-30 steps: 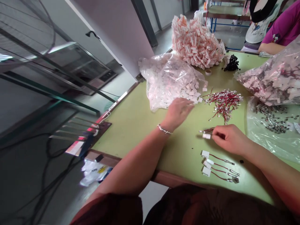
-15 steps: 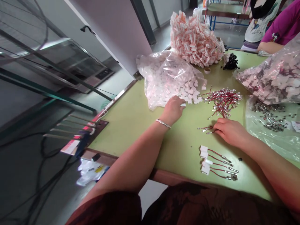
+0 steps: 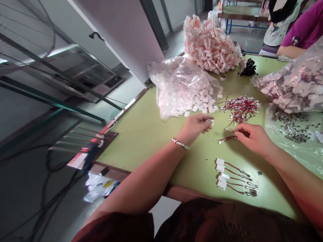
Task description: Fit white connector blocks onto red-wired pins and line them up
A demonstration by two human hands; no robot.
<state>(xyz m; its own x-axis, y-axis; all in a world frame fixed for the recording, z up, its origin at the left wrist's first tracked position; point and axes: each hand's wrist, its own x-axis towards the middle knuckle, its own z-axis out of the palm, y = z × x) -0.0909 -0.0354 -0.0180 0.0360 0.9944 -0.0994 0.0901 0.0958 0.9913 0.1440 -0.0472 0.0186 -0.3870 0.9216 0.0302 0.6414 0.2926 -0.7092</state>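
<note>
Between the thumb and fingers of my left hand (image 3: 198,127) is a small white plastic connector housing (image 3: 211,122). My right hand (image 3: 252,137) pinches a short red wire with a metal terminal (image 3: 228,129), its tip pointing left toward the housing; the two are apart. Below the right fingers a few more red wires (image 3: 223,139) lie on the table. Just beyond is a pile of red wires with metal terminals (image 3: 241,107). Nearer to me, several wires with white housings on their left ends (image 3: 222,183) lie side by side.
A clear bag of white housings (image 3: 181,90) spills onto the green table (image 3: 141,134). Behind it stands a heap of pinkish-white parts (image 3: 212,47), near black pieces (image 3: 248,67) and a tape roll (image 3: 223,77). Another full bag (image 3: 295,84) lies right. A person's purple sleeve (image 3: 302,25) shows beyond.
My left hand has moved right, away from the bag, with the white housing. My right hand has lifted one wire from the few lying under it.
</note>
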